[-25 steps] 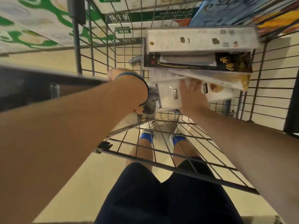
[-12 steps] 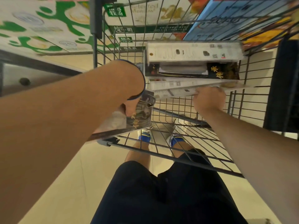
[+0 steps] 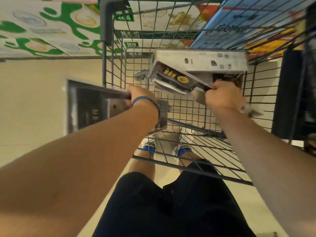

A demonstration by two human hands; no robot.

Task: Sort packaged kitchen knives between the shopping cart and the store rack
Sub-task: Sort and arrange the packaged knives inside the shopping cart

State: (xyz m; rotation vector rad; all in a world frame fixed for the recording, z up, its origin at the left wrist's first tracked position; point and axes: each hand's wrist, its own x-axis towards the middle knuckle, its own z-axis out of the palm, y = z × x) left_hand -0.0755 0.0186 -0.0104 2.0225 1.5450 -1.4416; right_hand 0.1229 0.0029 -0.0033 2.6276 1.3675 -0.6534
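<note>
The left hand (image 3: 139,95) grasps a dark knife package (image 3: 89,108) at the left edge of the shopping cart (image 3: 106,24). The right hand (image 3: 224,98) is clenched on a black knife package (image 3: 172,79), which is tilted inside the cart beside a white package (image 3: 200,59).

You reach both bare forearms forward, well apart. Your left hand (image 3: 142,94), with a thin blue wristband (image 3: 145,99), curls over the edge of a dark flat knife package (image 3: 89,106). Your right hand (image 3: 224,97) is fisted on the corner of a black gold-printed knife package (image 3: 172,77).
</note>
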